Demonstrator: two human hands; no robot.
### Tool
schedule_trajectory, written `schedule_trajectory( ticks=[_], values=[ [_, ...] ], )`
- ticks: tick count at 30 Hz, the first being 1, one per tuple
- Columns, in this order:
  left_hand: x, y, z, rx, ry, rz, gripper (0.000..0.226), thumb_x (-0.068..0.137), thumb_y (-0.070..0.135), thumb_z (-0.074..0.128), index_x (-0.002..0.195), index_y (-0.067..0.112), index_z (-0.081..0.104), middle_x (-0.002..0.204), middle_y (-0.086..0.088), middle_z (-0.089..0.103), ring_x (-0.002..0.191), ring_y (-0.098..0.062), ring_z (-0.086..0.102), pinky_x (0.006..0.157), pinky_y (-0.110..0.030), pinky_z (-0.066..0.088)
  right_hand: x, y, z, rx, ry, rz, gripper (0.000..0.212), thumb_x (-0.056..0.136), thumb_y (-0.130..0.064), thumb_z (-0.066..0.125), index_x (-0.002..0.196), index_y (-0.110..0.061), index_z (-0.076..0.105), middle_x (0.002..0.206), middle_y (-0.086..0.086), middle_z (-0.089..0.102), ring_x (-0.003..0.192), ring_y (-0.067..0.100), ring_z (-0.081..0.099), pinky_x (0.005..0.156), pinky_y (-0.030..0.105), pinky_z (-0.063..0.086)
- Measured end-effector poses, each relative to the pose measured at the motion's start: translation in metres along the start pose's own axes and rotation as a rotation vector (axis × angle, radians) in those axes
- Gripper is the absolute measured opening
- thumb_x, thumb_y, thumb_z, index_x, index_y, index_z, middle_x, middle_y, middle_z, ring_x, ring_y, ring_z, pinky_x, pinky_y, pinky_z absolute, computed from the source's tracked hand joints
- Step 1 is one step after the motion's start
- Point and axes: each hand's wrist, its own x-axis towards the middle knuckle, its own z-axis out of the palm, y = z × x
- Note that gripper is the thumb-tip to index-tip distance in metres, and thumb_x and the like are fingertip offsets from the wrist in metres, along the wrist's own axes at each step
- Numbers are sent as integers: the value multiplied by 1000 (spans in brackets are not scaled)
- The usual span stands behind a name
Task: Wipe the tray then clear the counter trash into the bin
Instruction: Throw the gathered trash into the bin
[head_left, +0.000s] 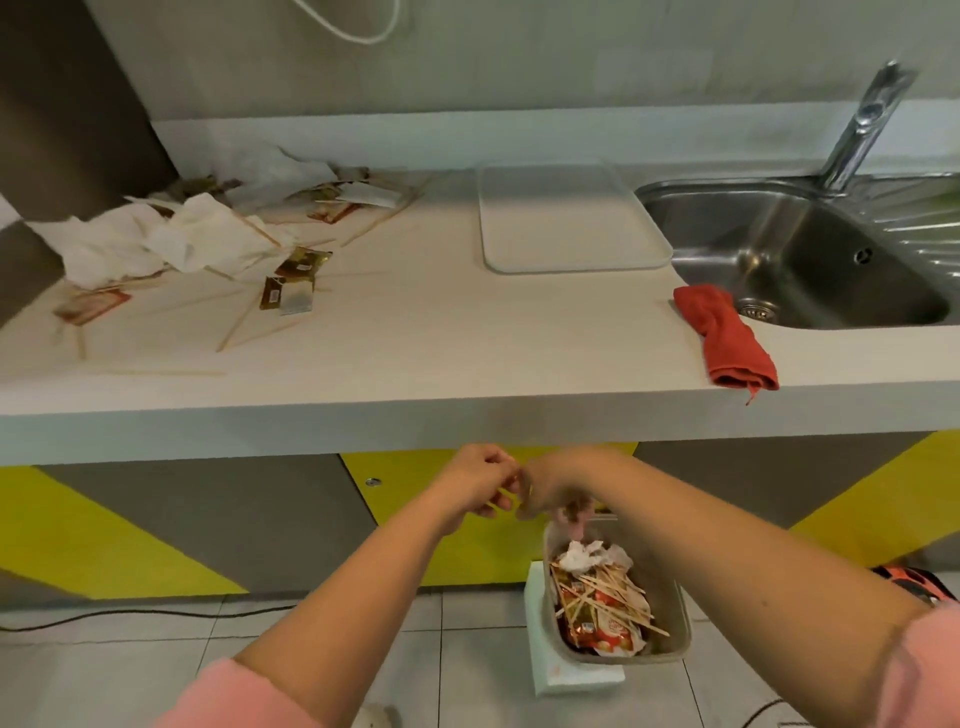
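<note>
Bin (681, 621): stands on the floor on a white block (569, 678), below the counter's (415, 322) front edge. It is heaped with skewers, wrappers and a crumpled tissue, and sits right under the hands so that dropped bits land inside.
Left hand (480, 486): held just above the bin, fingers curled, tips meeting the other hand. Blur hides whether they pinch a scrap.
Right hand (550, 488): touching the left, fingers curled downward. A blurred pinkish shape hangs beneath it, fingertip or scrap, I cannot tell. The hands seem to be picking stuck bits off each other over the bin.
Trash (197, 234): tissues, wrappers and skewers lie scattered at the counter's left end, well apart from the bin. Clearing looks only part done.
Tray (566, 218): flat on the counter just beside the sink (805, 249), bare. Wiping appears done.
Cloth (727, 338): red, lying at the counter's front edge near the sink, apparently set aside.
</note>
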Motion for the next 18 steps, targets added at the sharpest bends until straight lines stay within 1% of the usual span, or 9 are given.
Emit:
schedule_trajectory(
  ticks=[1, 2, 4, 6, 8, 11, 14, 17, 18],
  values=[
    [-6, 5, -15, 13, -11, 5, 21, 98, 16, 44, 78, 20, 50, 70, 3, 55, 55, -9, 50, 48, -19, 37, -4, -13, -9, -56, 2, -14, 31, 96, -36, 50, 112, -10, 43, 94, 13, 64, 32, 10, 53, 44, 23, 45],
    [-11, 11, -26, 28, -24, 12, 22, 98, 16, 44, 78, 20, 51, 71, 3, 55, 56, -10, 50, 49, -19, 37, -10, -22, -16, -87, -2, -24, 34, 96, -38, 49, 114, -9, 43, 96, 14, 64, 36, 11, 54, 45, 23, 44],
    [-21, 21, -53, 60, -25, 40, 22, 97, 16, 45, 78, 19, 54, 72, 2, 56, 57, -10, 53, 49, -19, 39, -22, -45, -30, -104, -16, -56, 43, 97, -39, 46, 127, -10, 40, 91, 12, 65, 44, 12, 56, 48, 21, 42],
    [-30, 31, -80, 83, -1, 77, 18, 96, 15, 47, 81, 17, 59, 74, 1, 59, 58, -11, 55, 49, -18, 41, -33, -68, -45, -110, -11, -95, 46, 97, -38, 45, 133, -11, 36, 84, 9, 62, 47, 12, 57, 47, 19, 41],
    [-38, 39, -106, 98, 32, 110, 14, 95, 16, 49, 91, 14, 62, 78, -1, 61, 59, -11, 57, 49, -18, 43, -41, -89, -60, -140, 22, -136, 43, 98, -36, 46, 130, -7, 41, 85, 9, 62, 50, 12, 55, 46, 19, 40],
    [-47, 44, -146, 120, 105, 151, 17, 95, 19, 52, 103, 10, 64, 82, -2, 63, 62, -11, 57, 52, -18, 43, -44, -118, -80, -182, 127, -214, 37, 96, -32, 49, 122, -6, 54, 86, 7, 63, 53, 12, 53, 49, 21, 38],
    [-48, 42, -185, 154, 198, 161, 15, 94, 20, 54, 101, 13, 65, 87, -4, 64, 64, -11, 57, 56, -20, 43, -38, -143, -98, -170, 270, -293, 30, 95, -28, 51, 116, -10, 61, 83, 4, 63, 54, 11, 51, 50, 22, 38],
    [-43, 35, -226, 212, 287, 149, 13, 92, 14, 56, 101, 13, 65, 90, -4, 64, 67, -12, 57, 60, -22, 44, -24, -167, -112, -97, 400, -339, 23, 94, -23, 53, 109, -10, 65, 83, 5, 62, 54, 10, 50, 50, 20, 39],
    [-41, 32, -239, 243, 314, 143, 14, 91, 11, 56, 101, 13, 66, 91, -5, 64, 68, -12, 57, 60, -22, 44, -18, -175, -115, -78, 438, -346, 22, 93, -21, 53, 107, -11, 66, 85, 5, 62, 56, 11, 52, 53, 20, 41]
  ],
)
